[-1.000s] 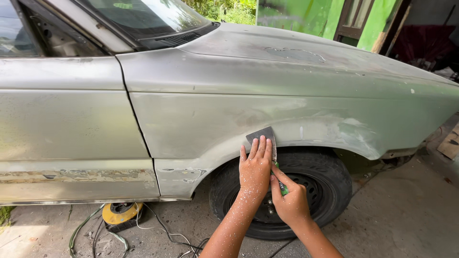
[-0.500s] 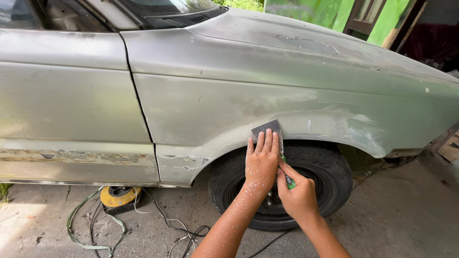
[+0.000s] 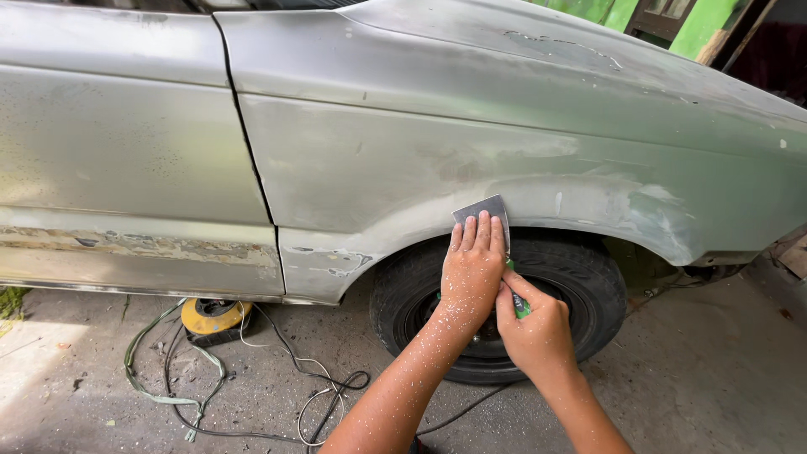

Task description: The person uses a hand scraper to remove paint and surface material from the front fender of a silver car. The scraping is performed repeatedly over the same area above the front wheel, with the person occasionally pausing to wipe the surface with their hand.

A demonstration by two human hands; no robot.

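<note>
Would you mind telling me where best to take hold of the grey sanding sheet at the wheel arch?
Probably its lower half, from below: the sanding sheet lies flat on the fender, where the left hand presses it; only the top edge shows free.

Bright daylight, sharp focus, sun patch btm-left.

The sandpaper sheet [image 3: 483,212] lies on the fender [image 3: 504,160], above the tyre [image 3: 580,277]. The door [image 3: 126,160] stands left of the fender, cables [image 3: 244,378] on the ground below.

sandpaper [image 3: 483,209]: lower part hidden | green tool [image 3: 520,303]: mostly hidden
</note>
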